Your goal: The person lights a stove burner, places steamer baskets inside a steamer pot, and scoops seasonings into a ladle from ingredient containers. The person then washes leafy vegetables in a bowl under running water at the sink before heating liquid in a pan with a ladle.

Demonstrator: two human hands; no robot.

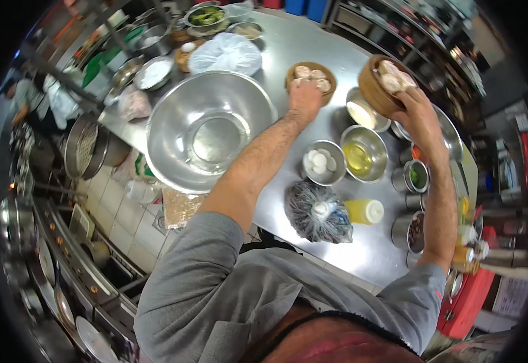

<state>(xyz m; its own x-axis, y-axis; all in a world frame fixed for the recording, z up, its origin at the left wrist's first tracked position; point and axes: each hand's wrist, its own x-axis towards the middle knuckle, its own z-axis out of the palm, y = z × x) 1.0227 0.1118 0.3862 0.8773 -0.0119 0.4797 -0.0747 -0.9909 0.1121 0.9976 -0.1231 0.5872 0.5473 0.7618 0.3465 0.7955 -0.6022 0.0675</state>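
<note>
A small round bamboo steamer (330, 75) stands on the steel table with pale, dumpling-like pieces (317, 74) inside. My left hand (306, 97) reaches over its near rim, fingers curled around it and partly hidden. To the right, a larger bamboo steamer (374, 91) is tilted above some bowls and holds similar pale pieces (391, 75). My right hand (418, 112) grips that steamer at its right side, with fingertips over the rim by the pieces. Close below it is a steel bowl of white contents (362, 114).
A large steel mixing bowl (161, 127) takes up the table's left. Nearer are a bowl of yellow liquid (357, 157), a bowl of white eggs (319, 161), a plastic-wrapped bundle (315, 215) and a yellow squeeze bottle (364, 212). Another person (31, 100) is at far left.
</note>
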